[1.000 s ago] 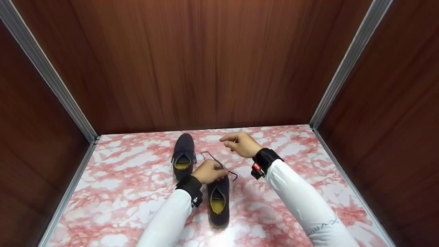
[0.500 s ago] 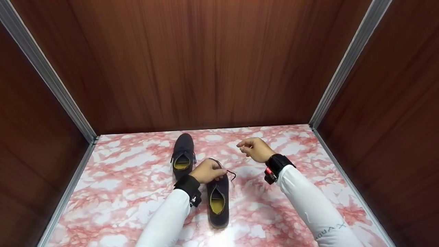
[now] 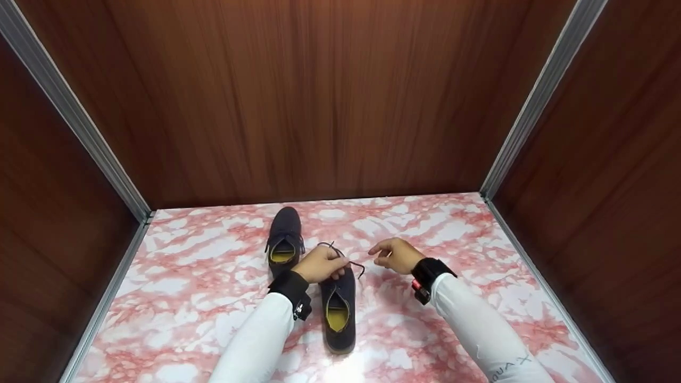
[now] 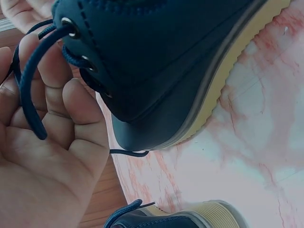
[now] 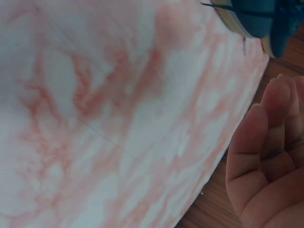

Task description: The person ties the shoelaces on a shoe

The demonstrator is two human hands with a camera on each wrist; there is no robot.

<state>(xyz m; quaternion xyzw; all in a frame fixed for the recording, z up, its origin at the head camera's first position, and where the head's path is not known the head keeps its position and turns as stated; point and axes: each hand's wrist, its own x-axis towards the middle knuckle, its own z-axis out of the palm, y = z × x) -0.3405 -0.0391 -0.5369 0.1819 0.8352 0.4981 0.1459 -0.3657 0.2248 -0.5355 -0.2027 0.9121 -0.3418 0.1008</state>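
In the head view a dark blue shoe (image 3: 338,319) with a yellow insole stands on the marbled surface, toe pointing away. My left hand (image 3: 319,264) is over its lacing and pinches a dark shoelace (image 3: 357,265) between thumb and fingers; one end sticks out to the right. The left wrist view shows the lace (image 4: 29,85) running from a metal eyelet across the fingers, beside the shoe's side (image 4: 156,61). To the right of the shoe hovers my right hand (image 3: 399,255), fingers loosely bent, holding nothing. Its palm (image 5: 270,166) also shows in the right wrist view, apart from the shoe.
A second dark shoe (image 3: 285,229), its lace tied, stands just left and farther back. The pink and white marbled surface (image 3: 186,298) is bounded by a brown wood-look wall (image 3: 319,106) behind and walls with grey metal edge strips at both sides.
My right hand first went right, away from the shoe, then came down nearer to me. The loose lace beyond the left hand has shifted closer to it. The left hand barely moved.
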